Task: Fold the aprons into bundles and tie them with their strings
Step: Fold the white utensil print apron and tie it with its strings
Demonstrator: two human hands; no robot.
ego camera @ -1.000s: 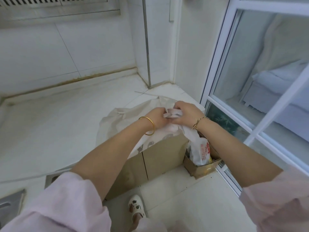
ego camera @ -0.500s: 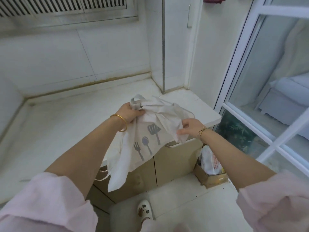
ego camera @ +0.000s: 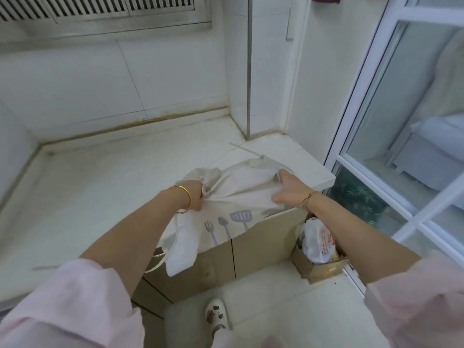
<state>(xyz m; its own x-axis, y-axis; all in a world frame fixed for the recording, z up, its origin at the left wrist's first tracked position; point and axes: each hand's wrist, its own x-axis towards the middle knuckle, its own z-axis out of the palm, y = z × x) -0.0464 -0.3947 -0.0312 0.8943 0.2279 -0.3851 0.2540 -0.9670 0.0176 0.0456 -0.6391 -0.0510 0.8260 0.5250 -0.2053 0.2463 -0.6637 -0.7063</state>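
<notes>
A cream apron point(ego camera: 241, 187) printed with a grey fork, spoon and spatula lies spread over the front right edge of the white counter point(ego camera: 105, 187), its lower part hanging down past the cabinet doors. My left hand point(ego camera: 198, 197) grips a bunched fold at the apron's left side. My right hand point(ego camera: 286, 189) holds the apron's right side, its thumb on top of the cloth. An apron string point(ego camera: 158, 262) loops below the counter edge on the left.
A cardboard box point(ego camera: 319, 267) with a white plastic bag point(ego camera: 317, 243) stands on the floor by the cabinet. A white-framed glass door point(ego camera: 376, 136) is on the right. Tiled walls close the counter at the back and in the corner.
The apron was bunched between both hands, then lifted and pulled apart. Now it is stretched wider and lowered onto the counter edge, with my right hand moved further right.
</notes>
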